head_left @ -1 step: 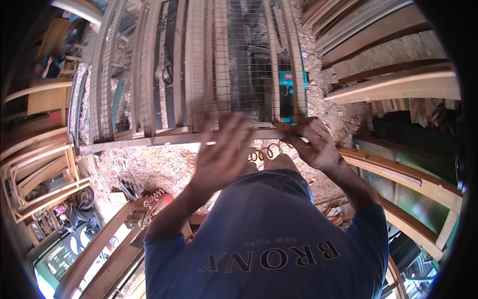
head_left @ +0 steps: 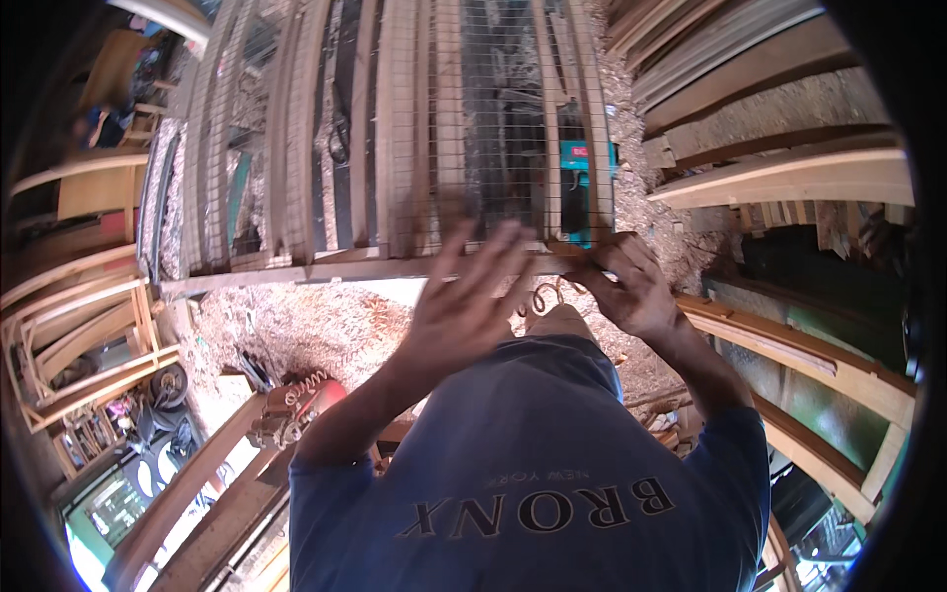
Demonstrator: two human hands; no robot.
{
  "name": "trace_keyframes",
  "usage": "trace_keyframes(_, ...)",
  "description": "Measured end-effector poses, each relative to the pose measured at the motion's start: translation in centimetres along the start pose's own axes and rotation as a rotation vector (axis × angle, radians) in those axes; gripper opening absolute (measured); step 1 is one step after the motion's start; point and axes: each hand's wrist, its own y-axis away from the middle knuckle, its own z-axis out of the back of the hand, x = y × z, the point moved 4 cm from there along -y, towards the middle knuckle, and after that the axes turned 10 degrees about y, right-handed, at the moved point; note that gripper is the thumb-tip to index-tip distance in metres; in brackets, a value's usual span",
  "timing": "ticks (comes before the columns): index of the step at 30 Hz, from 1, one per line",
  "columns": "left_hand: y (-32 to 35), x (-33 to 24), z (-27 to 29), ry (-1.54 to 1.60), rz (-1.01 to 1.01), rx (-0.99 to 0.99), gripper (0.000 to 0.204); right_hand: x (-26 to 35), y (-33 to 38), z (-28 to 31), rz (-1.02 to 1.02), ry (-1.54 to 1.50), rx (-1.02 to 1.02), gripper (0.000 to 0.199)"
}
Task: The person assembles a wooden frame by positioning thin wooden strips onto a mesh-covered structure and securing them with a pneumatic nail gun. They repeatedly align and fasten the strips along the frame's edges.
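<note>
A wooden frame (head_left: 395, 268) covered with wire mesh (head_left: 493, 118) stands in front of me. My left hand (head_left: 464, 306) is open with its fingers spread, blurred, against the frame's lower rail. My right hand (head_left: 626, 286) is curled around the frame's lower right corner. A curled piece of wire (head_left: 543, 296) hangs between the two hands. A teal power tool (head_left: 577, 163) shows behind the mesh, just above my right hand. My blue shirt (head_left: 533, 474) fills the lower middle of the view.
Wood shavings (head_left: 316, 326) cover the ground under the frame. Curved wooden parts (head_left: 79, 326) are stacked at the left and long planks (head_left: 779, 178) at the right. A red tool with a coiled cable (head_left: 306, 405) lies at the lower left.
</note>
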Motion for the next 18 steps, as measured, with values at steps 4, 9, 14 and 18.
trace_keyframes(4, -2.3, 0.4, -3.4, 0.092, 0.033, 0.067, 0.046, -0.7, -0.3, -0.6, -0.003, 0.027, 0.018, 0.028)
trace_keyframes(9, -2.4, 1.2, -4.8, -0.150, -0.028, 0.104, 0.051, -1.1, 0.0, -0.7, -0.016, 0.008, 0.051, 0.026)
trace_keyframes(14, -2.1, 1.3, -5.5, -0.238, -0.036, 0.114, 0.055, -1.3, 0.5, -1.1, -0.042, -0.023, 0.019, 0.027)
trace_keyframes(18, -2.3, 1.4, -5.5, -0.238, -0.094, 0.055, 0.049, -1.2, 0.2, -1.1, 0.006, -0.020, -0.210, 0.035)
